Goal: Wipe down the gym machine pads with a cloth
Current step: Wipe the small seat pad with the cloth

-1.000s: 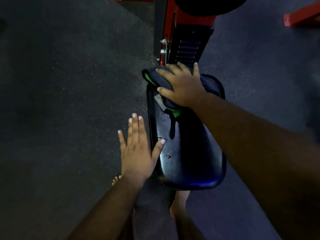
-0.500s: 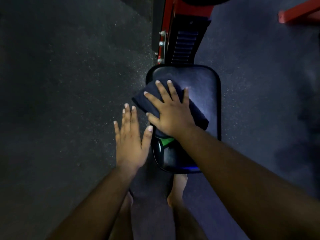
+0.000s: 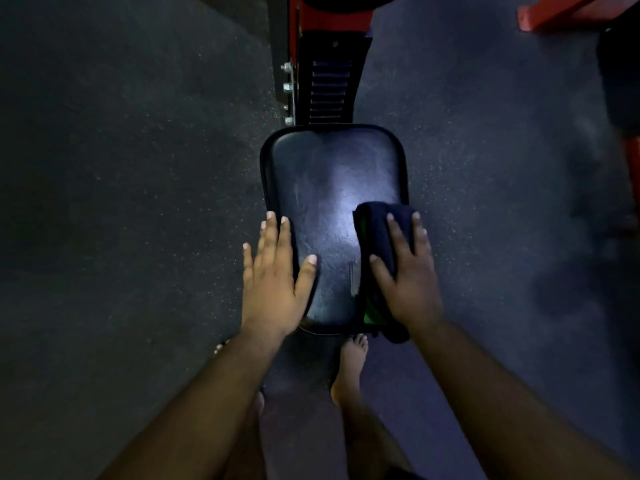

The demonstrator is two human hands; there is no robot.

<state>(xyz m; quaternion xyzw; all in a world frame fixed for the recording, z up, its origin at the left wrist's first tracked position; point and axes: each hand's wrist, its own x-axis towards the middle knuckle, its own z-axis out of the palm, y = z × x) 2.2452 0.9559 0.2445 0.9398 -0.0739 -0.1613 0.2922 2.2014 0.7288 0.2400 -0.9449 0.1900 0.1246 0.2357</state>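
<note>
A black padded seat [image 3: 329, 174] of a gym machine lies below me, shiny with a bright glare at its middle. A dark folded cloth [image 3: 377, 223] with a green edge lies on the pad's near right side. My right hand [image 3: 407, 275] presses flat on the cloth with straight fingers. My left hand [image 3: 273, 275] rests flat on the pad's near left edge, fingers straight, thumb spread onto the pad.
The machine's red and black frame [image 3: 329, 74] with bolts rises beyond the pad. A red bar [image 3: 568, 12] crosses the top right corner. Dark speckled rubber flooring [image 3: 121, 202] surrounds everything. My bare feet [image 3: 349, 368] stand under the pad's near end.
My right hand has dragged the cloth from the pad's far left, across it, down to the near right side. My left hand stayed along the pad's left edge.
</note>
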